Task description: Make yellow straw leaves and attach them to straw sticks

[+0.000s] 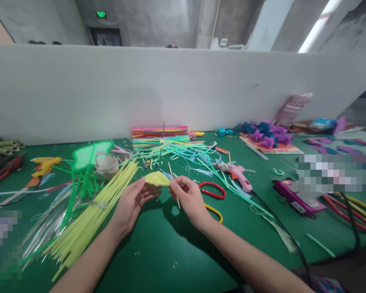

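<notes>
Between my two hands, a little above the green table, is a pale yellow fuzzy leaf-shaped piece [157, 178]. Its left end is pinched by my left hand [133, 200], fingers curled underneath. At the right tip my right hand [187, 198] closes thumb and finger on it. A thin wooden stick [178, 202] shows beside the right fingers; whether they hold it too I cannot tell. Under and left of my left hand lies a bundle of yellow pipe cleaners [88, 219]. Red-handled scissors [214, 190] lie just right of my right hand, partly hidden.
Coloured pipe cleaners [160, 132] are stacked against the white partition [110, 89]. A pink glue gun [240, 177] with a black cord lies to the right, a yellow glue gun [45, 166] to the left. Purple and blue fuzzy flowers [266, 136] and a purple device [295, 197] are further right.
</notes>
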### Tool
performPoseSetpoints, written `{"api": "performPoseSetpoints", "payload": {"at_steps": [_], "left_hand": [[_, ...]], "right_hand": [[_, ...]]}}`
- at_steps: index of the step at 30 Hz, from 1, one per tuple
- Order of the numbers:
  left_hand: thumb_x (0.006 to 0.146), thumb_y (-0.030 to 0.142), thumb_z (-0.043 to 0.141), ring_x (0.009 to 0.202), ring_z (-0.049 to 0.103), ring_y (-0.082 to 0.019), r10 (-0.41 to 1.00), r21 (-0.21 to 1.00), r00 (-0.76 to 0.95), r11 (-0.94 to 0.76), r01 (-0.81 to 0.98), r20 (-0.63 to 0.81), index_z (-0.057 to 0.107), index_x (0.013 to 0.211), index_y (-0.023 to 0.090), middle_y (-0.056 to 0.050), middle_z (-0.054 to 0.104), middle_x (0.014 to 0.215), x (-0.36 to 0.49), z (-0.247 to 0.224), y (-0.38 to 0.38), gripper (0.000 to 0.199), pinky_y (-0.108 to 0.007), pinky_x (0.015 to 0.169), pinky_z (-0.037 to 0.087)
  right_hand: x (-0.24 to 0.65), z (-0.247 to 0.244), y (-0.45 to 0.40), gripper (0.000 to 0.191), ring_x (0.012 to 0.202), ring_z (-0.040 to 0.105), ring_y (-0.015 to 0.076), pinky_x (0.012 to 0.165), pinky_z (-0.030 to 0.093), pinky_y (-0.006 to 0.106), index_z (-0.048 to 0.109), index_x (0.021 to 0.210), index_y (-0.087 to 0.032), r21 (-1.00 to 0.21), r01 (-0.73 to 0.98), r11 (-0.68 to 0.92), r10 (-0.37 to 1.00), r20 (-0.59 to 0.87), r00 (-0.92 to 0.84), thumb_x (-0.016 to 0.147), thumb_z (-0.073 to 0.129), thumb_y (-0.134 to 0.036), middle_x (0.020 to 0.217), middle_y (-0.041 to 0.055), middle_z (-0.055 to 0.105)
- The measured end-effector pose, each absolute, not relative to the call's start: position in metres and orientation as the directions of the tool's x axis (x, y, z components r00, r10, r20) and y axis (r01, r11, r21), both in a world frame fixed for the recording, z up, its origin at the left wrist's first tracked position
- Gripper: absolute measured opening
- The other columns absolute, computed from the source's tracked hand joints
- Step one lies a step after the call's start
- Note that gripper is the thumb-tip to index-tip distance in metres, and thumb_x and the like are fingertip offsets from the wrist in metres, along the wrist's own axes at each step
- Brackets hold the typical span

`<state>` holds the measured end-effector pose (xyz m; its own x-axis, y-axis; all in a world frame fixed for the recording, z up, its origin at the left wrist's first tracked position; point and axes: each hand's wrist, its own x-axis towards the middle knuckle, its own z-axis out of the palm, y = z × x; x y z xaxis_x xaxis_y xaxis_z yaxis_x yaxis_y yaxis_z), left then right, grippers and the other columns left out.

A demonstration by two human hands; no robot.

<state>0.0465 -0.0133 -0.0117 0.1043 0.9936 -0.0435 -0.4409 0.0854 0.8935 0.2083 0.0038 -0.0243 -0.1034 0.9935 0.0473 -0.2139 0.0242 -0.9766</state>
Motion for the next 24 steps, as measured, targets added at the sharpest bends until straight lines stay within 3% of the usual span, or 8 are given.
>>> {"api": "performPoseSetpoints", "payload": {"at_steps": [6,13,16,24], "left_hand": [[0.085,0.032,0.061,0.092,0.071,-0.026,0.998,0.917,0.064,0.04,-0.397,-0.016,0.074,0.092,0.011,-0.012,0.077,0.092,0.045,-0.016,-0.012,0.026,-0.036,0.085,0.054],[0.088,0.039,0.057,0.095,0.069,-0.026,0.998,0.96,-0.02,-0.065,-0.274,0.062,0.073,0.102,0.017,-0.009,0.076,0.098,0.052,-0.018,-0.018,0.031,-0.035,0.084,0.054],[0.088,0.04,0.058,0.098,0.068,-0.026,0.994,0.966,-0.031,-0.112,-0.234,0.108,0.073,0.103,0.017,-0.009,0.075,0.101,0.054,-0.016,-0.02,0.031,-0.034,0.086,0.053],[0.084,0.045,0.062,0.098,0.068,-0.026,0.994,0.952,0.104,0.064,-0.299,-0.034,0.07,0.112,0.013,-0.012,0.073,0.11,0.055,-0.015,-0.017,0.043,-0.036,0.089,0.051]], "right_hand": [[0.211,-0.024,0.005,0.027,0.056,0.05,0.0088,0.055,0.039,0.021,0.057,0.074,-0.017,-0.977,-0.202,0.067,0.991,0.088,-0.098,0.077,0.066,-0.042,0.062,-0.0024,0.059],[0.208,-0.026,0.002,0.031,0.064,0.057,0.0106,0.06,0.044,0.023,0.062,0.083,-0.016,-0.938,-0.343,-0.04,0.977,0.036,-0.211,0.081,0.064,-0.046,0.075,0.0018,0.064],[0.208,-0.027,0.001,0.028,0.067,0.059,0.0114,0.063,0.045,0.023,0.063,0.082,-0.016,-0.93,-0.368,-0.01,0.974,0.074,-0.214,0.08,0.067,-0.044,0.075,0.0022,0.066],[0.204,-0.027,-0.002,0.031,0.061,0.057,0.0114,0.065,0.046,0.025,0.063,0.072,-0.017,-0.938,-0.348,-0.012,0.971,0.072,-0.226,0.074,0.072,-0.046,0.068,0.0005,0.065]]}}
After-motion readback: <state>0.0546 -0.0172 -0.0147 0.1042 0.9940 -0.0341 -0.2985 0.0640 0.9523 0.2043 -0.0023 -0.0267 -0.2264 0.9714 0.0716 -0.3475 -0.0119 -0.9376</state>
